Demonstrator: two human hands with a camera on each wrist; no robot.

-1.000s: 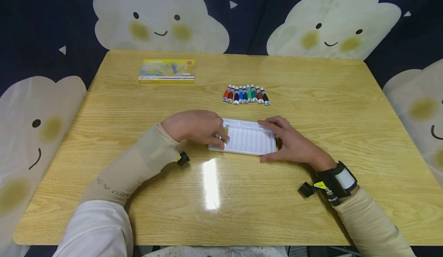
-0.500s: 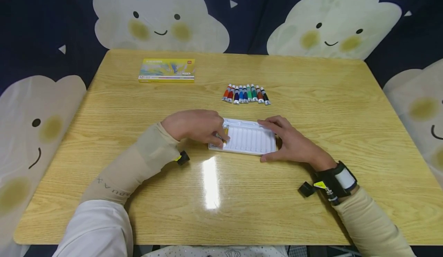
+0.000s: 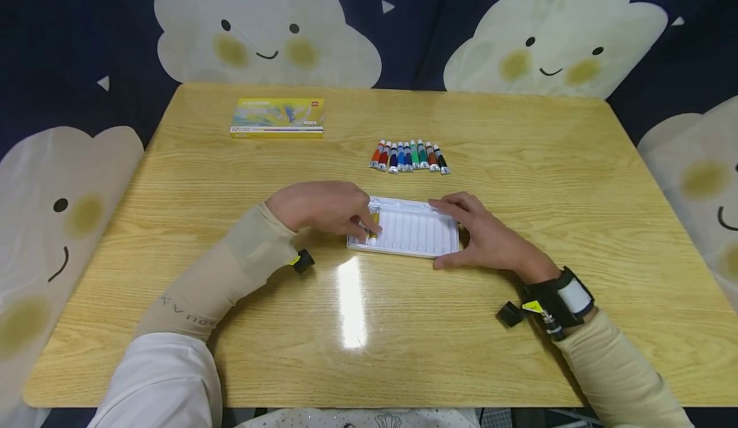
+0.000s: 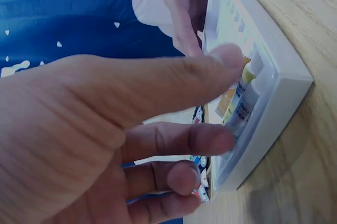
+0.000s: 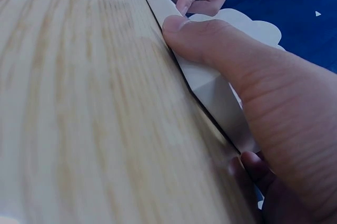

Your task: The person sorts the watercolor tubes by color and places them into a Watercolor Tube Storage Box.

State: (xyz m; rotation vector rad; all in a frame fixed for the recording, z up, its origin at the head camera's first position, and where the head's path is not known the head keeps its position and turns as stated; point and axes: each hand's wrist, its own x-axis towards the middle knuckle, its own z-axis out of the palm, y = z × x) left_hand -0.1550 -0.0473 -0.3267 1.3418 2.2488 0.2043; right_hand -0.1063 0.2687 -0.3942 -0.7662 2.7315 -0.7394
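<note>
A white plastic tray with narrow slots lies on the table. Paint tubes occupy its left end: an ochre-yellow paint tube, and beside it a lemon-yellow paint tube and a white-capped paint tube. Over these tubes is my left hand, thumb and forefinger apart; whether a fingertip touches a tube is unclear. My right hand grips the tray's right end, thumb along the near side and fingers at the far corner. Most slots to the right hold nothing.
Behind the tray lies a row of several coloured paint tubes. A yellow cardboard box rests at the table's back left. The wooden table backs onto a dark blue cloth with clouds.
My left hand has shifted slightly left and its fingers have loosened, showing more of the ochre-yellow paint tube in its slot. My right hand has stayed on the tray.
</note>
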